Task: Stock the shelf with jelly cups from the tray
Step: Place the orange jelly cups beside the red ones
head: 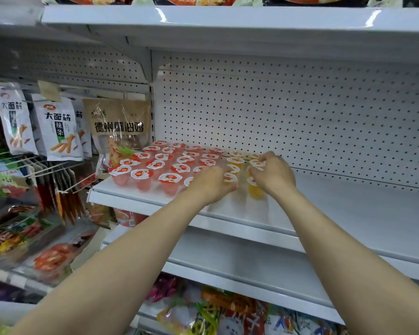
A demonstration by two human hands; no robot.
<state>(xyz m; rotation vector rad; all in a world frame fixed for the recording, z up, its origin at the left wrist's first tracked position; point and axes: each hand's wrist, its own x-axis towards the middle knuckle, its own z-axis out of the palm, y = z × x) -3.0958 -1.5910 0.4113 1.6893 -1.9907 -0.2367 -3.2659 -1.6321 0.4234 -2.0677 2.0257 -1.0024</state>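
Note:
Several red jelly cups point(155, 165) stand in rows on the left part of the white shelf point(348, 209). To their right stand two short rows of yellow jelly cups point(235, 161). My left hand point(213, 182) has its fingers curled round the front yellow cup of the left row point(229, 178). My right hand point(272, 172) has its fingers curled round the front yellow cup of the right row point(255, 189). Both cups stand on the shelf. No tray is in view.
The perforated back panel point(300, 122) rises behind the cups. Bagged snacks point(56, 131) hang on hooks at the left, next to the red cups. Another shelf point(228, 22) runs overhead. Packets point(191, 313) fill the lower shelves.

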